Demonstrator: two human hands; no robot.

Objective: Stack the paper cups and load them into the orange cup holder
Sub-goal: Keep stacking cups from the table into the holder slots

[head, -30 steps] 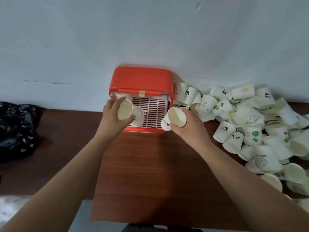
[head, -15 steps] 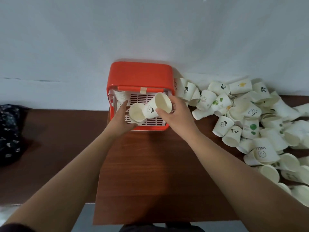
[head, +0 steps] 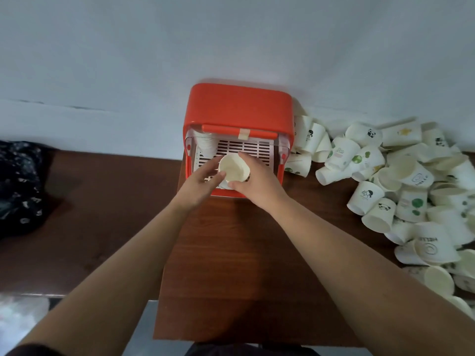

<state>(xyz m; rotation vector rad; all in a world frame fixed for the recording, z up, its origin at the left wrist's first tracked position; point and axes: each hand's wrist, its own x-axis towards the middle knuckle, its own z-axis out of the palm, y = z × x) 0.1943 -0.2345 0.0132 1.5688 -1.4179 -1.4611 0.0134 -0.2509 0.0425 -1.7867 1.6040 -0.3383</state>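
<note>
Head view: left hand (head: 203,182) and right hand (head: 258,187) both clasp nested cups (head: 234,171) over the orange cup holder (head: 239,109); many loose cups (head: 411,191), right of them, await stacking.

Table (head: 231,265): brown wood, set against a pale wall (head: 231,34). Dark fabric with a light pattern (head: 18,183) lies on the table's left end. Blurred white object (head: 20,312) at lower left.

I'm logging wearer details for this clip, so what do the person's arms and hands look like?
Left forearm and right forearm are bare. The left hand and right hand show no gloves, rings or watch. A dark sleeve edge shows high on the left arm, at the bottom-left corner.
</note>
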